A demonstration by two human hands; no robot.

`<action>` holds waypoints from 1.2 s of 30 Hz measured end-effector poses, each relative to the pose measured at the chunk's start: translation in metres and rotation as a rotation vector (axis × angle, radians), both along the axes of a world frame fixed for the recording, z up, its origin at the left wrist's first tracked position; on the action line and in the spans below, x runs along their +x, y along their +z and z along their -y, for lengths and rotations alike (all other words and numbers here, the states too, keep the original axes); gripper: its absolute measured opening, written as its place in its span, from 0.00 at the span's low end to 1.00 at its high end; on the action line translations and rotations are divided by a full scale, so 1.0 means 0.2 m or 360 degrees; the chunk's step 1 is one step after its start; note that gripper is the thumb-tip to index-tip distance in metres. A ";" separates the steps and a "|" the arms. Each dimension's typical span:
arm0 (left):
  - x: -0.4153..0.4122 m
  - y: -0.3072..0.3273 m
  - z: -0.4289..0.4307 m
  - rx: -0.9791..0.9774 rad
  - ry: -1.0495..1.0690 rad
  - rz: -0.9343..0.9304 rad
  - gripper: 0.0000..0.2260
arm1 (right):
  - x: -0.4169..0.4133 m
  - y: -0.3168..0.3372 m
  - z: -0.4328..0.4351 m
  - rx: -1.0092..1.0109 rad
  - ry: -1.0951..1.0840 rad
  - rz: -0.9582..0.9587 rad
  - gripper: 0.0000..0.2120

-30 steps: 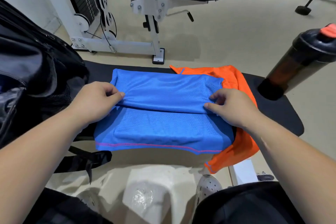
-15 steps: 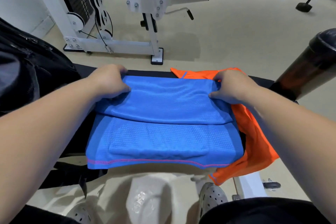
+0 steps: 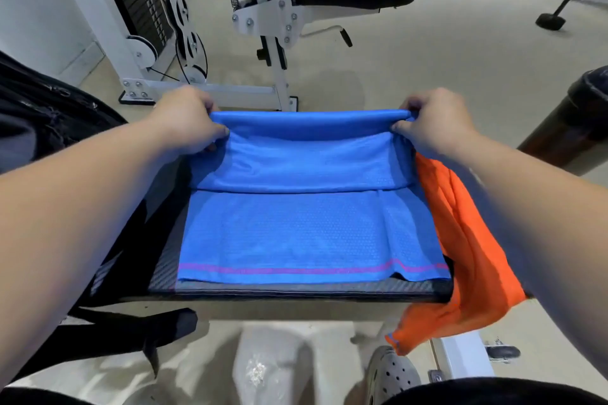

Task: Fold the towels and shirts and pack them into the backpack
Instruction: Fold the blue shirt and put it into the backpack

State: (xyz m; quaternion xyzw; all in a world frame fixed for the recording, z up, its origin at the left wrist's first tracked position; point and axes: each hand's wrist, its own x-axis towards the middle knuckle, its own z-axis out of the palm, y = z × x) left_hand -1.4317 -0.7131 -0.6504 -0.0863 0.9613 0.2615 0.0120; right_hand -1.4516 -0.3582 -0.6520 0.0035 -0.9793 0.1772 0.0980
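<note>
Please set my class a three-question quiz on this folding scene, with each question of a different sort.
1. True or false: the left hand and the right hand each pinch one end of the far, raised edge of the blue shirt.
2. Choose one. The orange shirt is:
A) spread on top of the blue shirt
B) to the right of the blue shirt, drooping over the near edge of the bench
C) held up in the left hand
3. Fill the gap: the stripe along the blue shirt's near hem is ____.

Key: 1 true; 2 B; 3 pink.
</note>
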 end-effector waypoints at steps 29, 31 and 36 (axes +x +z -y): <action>0.47 -0.22 -0.19 -0.1071 -0.0670 -0.0101 0.28 | 0.54 -0.09 0.36 0.0581 0.0433 0.0386 0.32; 0.44 -0.31 -0.17 -0.0960 -0.0627 0.0131 0.30 | 0.54 -0.23 0.34 0.0640 0.0346 0.0642 0.36; 0.42 -0.39 -0.09 -0.0722 -0.0513 0.0157 0.36 | 0.57 -0.36 0.27 0.0561 0.0235 0.0630 0.40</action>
